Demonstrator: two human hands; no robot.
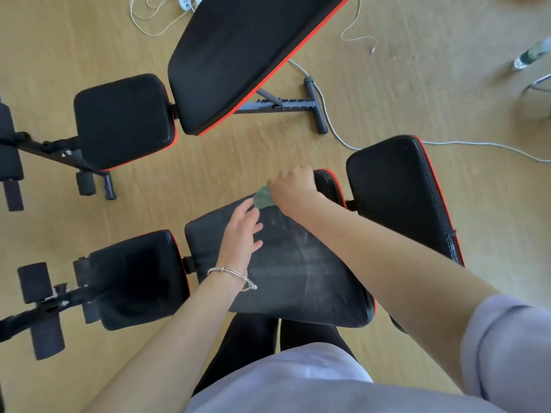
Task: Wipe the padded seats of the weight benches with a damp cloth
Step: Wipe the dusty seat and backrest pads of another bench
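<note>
place: gym room | evidence: weight benches [277,263], wooden floor [417,84]

Beyond the near bench pad [298,272], open floor [214,174]; farther ahead a second bench [238,55] blocks. Right of it another pad [396,189] crowds close, foam rollers [34,281] left.

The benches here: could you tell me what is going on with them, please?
A person leans over the nearest bench pad. The right hand grips a green cloth at the pad's far edge; the left hand is open over the pad beside it. The pad shows pale streaks. Two more benches stand close by.
</note>
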